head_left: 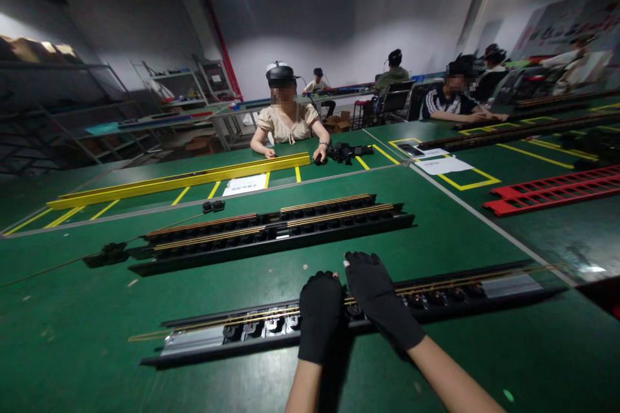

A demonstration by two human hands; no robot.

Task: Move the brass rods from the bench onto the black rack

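A long black channel rail (450, 297) lies across the green table in front of me. A row of black blocks with shiny metal parts sits inside it, and thin yellow-brown wires (460, 282) run along its top. Both my hands wear black gloves with bare fingertips. Over the rail's middle is my left hand (320, 316), closed, with its fingers curled away from view. Close to its right, my right hand (380, 300) reaches across the rail, fingers bent down past the far side. What lies between the fingers of each hand is hidden.
Beyond my rail lies a similar black pair of rails (276, 226) with wires, and a dark clump (109, 253) on a cord. A yellow rail (179, 181) lies before a seated person (288, 116). Red slotted rails (557, 190) are at right; other people sit farther back.
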